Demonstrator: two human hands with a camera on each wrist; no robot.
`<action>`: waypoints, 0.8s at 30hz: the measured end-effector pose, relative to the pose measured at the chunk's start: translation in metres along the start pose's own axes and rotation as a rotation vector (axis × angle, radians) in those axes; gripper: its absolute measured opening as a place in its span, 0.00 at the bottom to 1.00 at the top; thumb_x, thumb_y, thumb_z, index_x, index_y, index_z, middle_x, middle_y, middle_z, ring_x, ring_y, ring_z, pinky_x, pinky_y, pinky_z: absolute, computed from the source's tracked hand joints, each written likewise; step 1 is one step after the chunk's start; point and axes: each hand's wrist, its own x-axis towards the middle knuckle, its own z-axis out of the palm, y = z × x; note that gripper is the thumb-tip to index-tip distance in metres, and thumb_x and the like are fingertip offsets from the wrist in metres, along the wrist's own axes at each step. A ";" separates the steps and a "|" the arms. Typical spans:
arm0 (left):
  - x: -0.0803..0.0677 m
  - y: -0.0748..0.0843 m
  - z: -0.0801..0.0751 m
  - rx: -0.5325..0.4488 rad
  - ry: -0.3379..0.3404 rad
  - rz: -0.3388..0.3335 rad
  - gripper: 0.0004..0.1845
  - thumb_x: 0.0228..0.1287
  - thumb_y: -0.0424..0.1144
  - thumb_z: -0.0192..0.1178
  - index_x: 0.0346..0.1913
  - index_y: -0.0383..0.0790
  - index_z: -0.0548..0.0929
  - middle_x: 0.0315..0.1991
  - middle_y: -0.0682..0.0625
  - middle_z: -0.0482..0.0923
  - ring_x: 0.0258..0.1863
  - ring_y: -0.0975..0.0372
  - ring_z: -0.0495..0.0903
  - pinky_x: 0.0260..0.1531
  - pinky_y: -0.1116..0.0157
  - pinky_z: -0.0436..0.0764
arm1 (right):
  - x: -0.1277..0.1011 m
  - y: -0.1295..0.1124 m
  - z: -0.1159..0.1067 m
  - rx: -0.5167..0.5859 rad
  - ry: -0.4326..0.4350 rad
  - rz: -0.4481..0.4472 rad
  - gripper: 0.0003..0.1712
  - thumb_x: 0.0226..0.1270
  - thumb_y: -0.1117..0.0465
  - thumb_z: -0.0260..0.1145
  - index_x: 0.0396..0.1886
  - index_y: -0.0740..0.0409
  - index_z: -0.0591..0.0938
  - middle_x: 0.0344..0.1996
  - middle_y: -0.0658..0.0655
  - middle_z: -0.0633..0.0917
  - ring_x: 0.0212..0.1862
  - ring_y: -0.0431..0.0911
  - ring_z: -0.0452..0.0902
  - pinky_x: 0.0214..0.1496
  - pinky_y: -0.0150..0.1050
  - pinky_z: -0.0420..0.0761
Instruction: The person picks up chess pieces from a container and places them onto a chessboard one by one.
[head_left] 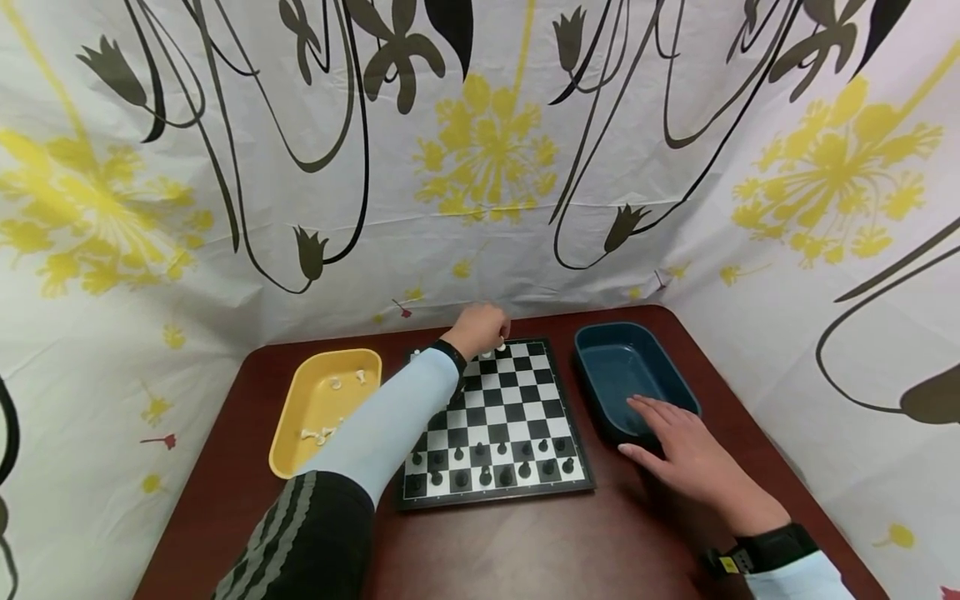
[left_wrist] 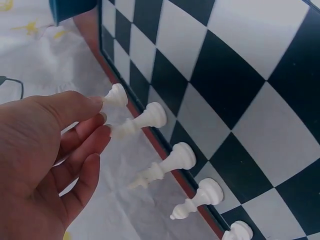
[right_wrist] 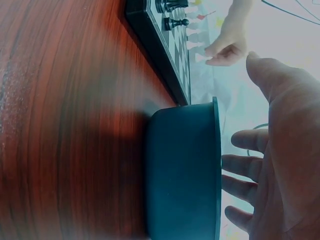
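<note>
My left hand [head_left: 478,330] is at the far edge of the chessboard [head_left: 501,410]. In the left wrist view its thumb and fingertips pinch the top of a white chess piece [left_wrist: 118,95], whose base is at the board's back row; the fingers hide its head. Beside it in that row stand more white chess pieces [left_wrist: 181,157], one right by the fingertips. My right hand [head_left: 678,446], fingers spread, hovers at the near rim of a dark blue tray [head_left: 581,350] and holds nothing.
Two rows of black chess pieces [head_left: 486,475] stand on the board's near side. Left of the board, a yellow tray [head_left: 288,437] contains several white pieces [head_left: 318,434]. A patterned cloth [head_left: 495,258] hangs behind the brown table [head_left: 510,542].
</note>
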 end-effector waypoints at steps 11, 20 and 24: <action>0.010 -0.004 0.015 0.003 -0.026 -0.032 0.03 0.78 0.40 0.70 0.43 0.50 0.91 0.43 0.55 0.87 0.42 0.59 0.83 0.45 0.57 0.84 | -0.001 0.004 -0.004 0.000 -0.007 0.005 0.45 0.79 0.36 0.69 0.81 0.61 0.73 0.77 0.66 0.76 0.76 0.67 0.71 0.72 0.75 0.70; 0.013 -0.006 0.023 -0.003 -0.050 -0.041 0.03 0.80 0.41 0.69 0.46 0.51 0.92 0.44 0.56 0.87 0.42 0.60 0.83 0.47 0.58 0.84 | -0.002 0.003 -0.002 0.000 -0.005 0.004 0.45 0.79 0.36 0.69 0.81 0.61 0.74 0.77 0.66 0.76 0.75 0.67 0.72 0.72 0.75 0.71; 0.012 -0.006 0.021 -0.019 -0.053 -0.049 0.04 0.80 0.42 0.69 0.49 0.51 0.92 0.46 0.54 0.88 0.44 0.59 0.84 0.48 0.57 0.84 | -0.002 0.003 -0.002 0.001 -0.007 0.008 0.45 0.80 0.36 0.69 0.82 0.61 0.73 0.77 0.66 0.76 0.76 0.67 0.71 0.72 0.75 0.70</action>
